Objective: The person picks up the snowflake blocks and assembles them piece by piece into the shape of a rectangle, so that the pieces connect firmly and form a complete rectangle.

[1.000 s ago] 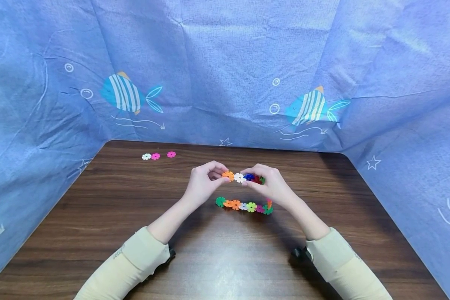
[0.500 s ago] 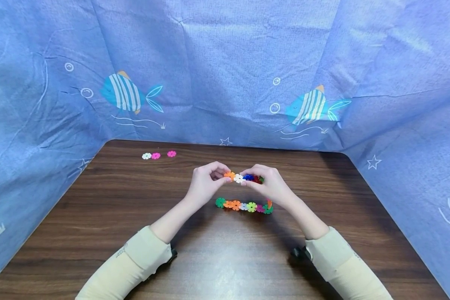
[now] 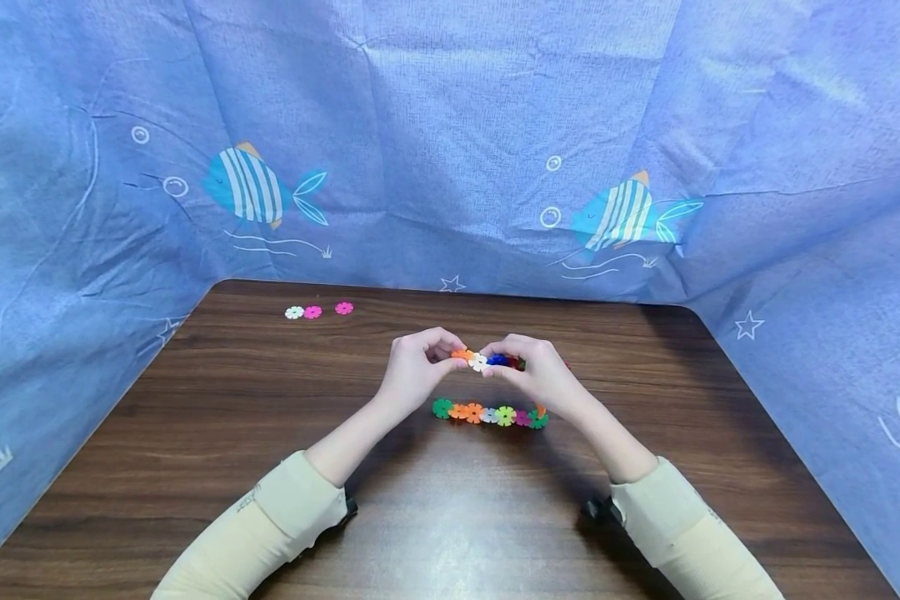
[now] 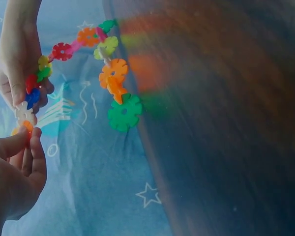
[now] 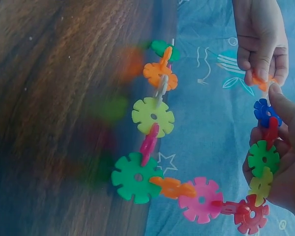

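My left hand [image 3: 414, 368] pinches an orange snowflake disc [image 3: 461, 354] between thumb and fingers. Its edge overlaps a white snowflake disc [image 3: 478, 362], which my right hand [image 3: 538, 371] pinches at the end of a chain of interlocking discs. From the white one, the chain runs through a blue disc [image 5: 266, 112], a red, a green [image 5: 263, 158] and a yellow one along the right palm. It then bends round through a pink disc [image 5: 201, 200] to a lower row, close over the table, ending in a green disc [image 4: 125, 112]. Fingers partly cover the orange and white discs.
At the table's far left lie a loose white disc [image 3: 294, 312] and two pink discs [image 3: 343, 308]. A blue cloth [image 3: 450, 150] printed with fish hangs behind the brown wooden table [image 3: 270, 417] and along its sides. The glossy top reflects the chain.
The left hand has moved slightly right, bringing the orange disc from beside the white disc to overlapping it, and the orange disc has tilted. Both hands have dipped a little.
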A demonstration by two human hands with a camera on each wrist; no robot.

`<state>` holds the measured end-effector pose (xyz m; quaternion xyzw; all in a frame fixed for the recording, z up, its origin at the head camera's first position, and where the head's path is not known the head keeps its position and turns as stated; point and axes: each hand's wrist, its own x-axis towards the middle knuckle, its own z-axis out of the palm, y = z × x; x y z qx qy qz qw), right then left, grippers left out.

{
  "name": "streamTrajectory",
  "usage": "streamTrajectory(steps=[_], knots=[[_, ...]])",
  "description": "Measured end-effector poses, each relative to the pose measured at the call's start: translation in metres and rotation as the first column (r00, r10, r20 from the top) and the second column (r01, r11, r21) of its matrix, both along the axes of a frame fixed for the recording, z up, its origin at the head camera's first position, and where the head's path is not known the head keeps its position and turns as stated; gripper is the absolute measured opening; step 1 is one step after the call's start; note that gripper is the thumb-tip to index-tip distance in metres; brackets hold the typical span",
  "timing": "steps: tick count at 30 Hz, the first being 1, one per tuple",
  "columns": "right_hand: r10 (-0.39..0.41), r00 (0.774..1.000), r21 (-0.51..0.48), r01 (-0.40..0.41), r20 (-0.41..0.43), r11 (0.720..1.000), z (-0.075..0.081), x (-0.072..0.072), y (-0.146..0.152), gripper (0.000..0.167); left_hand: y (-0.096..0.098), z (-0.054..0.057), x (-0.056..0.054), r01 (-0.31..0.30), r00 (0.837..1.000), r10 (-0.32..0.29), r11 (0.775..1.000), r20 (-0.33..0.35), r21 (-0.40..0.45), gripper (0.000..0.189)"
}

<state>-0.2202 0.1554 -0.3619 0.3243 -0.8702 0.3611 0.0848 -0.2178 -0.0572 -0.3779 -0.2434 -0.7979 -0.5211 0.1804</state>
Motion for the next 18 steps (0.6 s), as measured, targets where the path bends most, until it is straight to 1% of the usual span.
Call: streamTrajectory(steps=[5,10,13,16,18], knots=[[-0.016,1.0,0.011,0.016,-0.022,1.0,0.0,-0.001,0.0,0.023,-0.001,0.0,-0.002,0.016,1.0,-0.016,1.0,0.015,0.012,0.014],[-0.024,0.999,0.019,0.025,-0.046,1.0,0.002,-0.002,0.001,0.025,-0.006,0.001,-0.005,0.053,0.998,-0.052,0.999,0.044,-0.007,0.018],[-0.043,0.998,0.019,0.044,-0.041,0.999,0.003,-0.003,0.003,0.026,-0.013,0.003,-0.009,0.071,0.996,-0.07,0.997,0.063,-0.026,0.025],[-0.078,0.997,0.025,0.078,-0.012,0.997,0.004,-0.004,0.006,0.025,-0.024,0.006,-0.015,0.064,0.995,-0.059,0.996,0.076,-0.061,0.03],[-0.099,0.995,0.027,0.099,0.015,0.995,0.004,-0.005,0.007,0.024,-0.033,0.008,-0.021,0.038,0.997,-0.03,0.994,0.077,-0.105,0.032]])
